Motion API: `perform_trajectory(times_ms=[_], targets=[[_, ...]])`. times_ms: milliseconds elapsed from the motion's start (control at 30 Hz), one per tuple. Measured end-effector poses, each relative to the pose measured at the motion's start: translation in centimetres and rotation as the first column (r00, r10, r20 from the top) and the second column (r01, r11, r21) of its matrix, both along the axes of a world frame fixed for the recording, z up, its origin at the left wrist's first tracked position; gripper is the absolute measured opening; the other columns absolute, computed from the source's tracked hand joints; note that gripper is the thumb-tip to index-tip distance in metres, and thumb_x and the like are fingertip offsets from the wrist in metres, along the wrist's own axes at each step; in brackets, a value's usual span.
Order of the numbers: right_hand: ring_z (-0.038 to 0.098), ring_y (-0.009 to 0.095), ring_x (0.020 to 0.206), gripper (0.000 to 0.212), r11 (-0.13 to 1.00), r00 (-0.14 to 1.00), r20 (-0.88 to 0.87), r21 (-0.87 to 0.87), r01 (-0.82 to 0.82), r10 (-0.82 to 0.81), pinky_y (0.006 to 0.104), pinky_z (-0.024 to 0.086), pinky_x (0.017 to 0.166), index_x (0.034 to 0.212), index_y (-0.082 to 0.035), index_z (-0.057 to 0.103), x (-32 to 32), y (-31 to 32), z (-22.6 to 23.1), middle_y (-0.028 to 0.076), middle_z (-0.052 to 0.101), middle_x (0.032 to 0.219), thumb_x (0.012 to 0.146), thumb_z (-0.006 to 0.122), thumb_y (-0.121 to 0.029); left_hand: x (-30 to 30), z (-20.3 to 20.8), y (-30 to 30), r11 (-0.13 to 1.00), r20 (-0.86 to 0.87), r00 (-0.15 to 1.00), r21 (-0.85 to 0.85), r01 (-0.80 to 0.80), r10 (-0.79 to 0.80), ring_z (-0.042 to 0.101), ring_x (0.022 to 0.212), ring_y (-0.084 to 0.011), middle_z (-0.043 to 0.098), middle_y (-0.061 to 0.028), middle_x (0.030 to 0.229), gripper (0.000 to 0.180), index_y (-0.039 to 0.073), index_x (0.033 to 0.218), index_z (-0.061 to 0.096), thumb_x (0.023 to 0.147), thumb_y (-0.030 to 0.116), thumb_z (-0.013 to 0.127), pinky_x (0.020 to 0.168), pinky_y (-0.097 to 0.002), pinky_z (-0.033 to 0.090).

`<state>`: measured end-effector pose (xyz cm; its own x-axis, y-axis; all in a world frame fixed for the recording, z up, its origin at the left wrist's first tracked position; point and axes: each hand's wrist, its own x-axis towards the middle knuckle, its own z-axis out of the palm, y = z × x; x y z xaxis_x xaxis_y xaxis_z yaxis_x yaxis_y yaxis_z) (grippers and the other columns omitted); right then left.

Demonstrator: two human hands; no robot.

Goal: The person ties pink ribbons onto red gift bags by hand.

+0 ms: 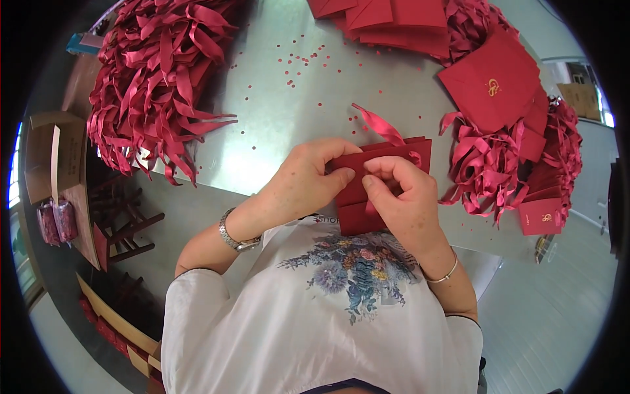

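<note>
A small red paper bag (352, 196), folded flat, is held in front of my chest at the table's near edge. My left hand (314, 176) grips its left side, with the thumb on the near face and the fingers behind. My right hand (408, 200) is closed in a pinch over the bag's right part, and a bit of ribbon shows below its thumb. A glossy red ribbon (380, 125) sticks up behind the bag's upper edge, its loose end pointing to the far left. The right fingertips partly hide where the ribbon meets the paper.
A big heap of ribboned red bags (157, 85) covers the table's left. Red bags without visible ribbons (394, 23) lie at the far side. More ribboned bags (485, 164) are piled at the right. Small red paper dots (292, 71) dot the metal table (262, 118). Wooden stools (128, 226) stand lower left.
</note>
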<state>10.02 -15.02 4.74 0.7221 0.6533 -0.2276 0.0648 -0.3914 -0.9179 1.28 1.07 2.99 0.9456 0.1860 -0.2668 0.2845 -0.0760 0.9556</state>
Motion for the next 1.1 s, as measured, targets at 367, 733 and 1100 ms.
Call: perform_trajectory(times_ms=[367,733,1100], targets=[[0.064,0.025,0.066,0.009,0.997,0.960,0.279,-0.076,0.023,-0.001,0.0341,0.050,0.060,0.081,-0.003,0.062,-0.5,0.3,-0.8,0.011,0.066,0.076,0.081,0.069,-0.008,-0.1,-0.9,0.0,0.998,-0.047,0.999,-0.064,-0.015,0.012,0.056,0.082,-0.0055,0.063,-0.0011,0.092,0.022,-0.002,0.110,0.062,0.088,-0.003,0.060,0.072,-0.0227,0.049],[0.062,0.027,0.062,0.011,0.991,0.834,0.540,-0.120,-0.056,0.112,0.0380,0.049,0.056,0.076,-0.004,0.059,-0.1,1.5,-1.3,0.010,0.062,0.069,0.079,0.068,-0.008,-0.1,-1.1,-1.1,0.973,0.145,0.988,0.216,-0.081,0.050,0.063,0.080,-0.0202,0.064,-0.0110,0.090,0.021,-0.001,0.104,0.063,0.084,-0.005,0.060,0.070,-0.0299,0.051],[0.063,0.032,0.060,0.011,0.989,0.952,0.299,-0.144,-0.024,0.067,0.0384,0.049,0.053,0.077,-0.002,0.057,-0.1,2.2,-2.5,0.014,0.062,0.069,0.082,0.063,-0.010,-0.6,-2.3,-1.8,0.930,0.182,0.978,0.332,-0.156,0.099,0.065,0.078,-0.0231,0.067,-0.0151,0.093,0.022,-0.002,0.105,0.062,0.084,-0.003,0.059,0.069,-0.0321,0.052]])
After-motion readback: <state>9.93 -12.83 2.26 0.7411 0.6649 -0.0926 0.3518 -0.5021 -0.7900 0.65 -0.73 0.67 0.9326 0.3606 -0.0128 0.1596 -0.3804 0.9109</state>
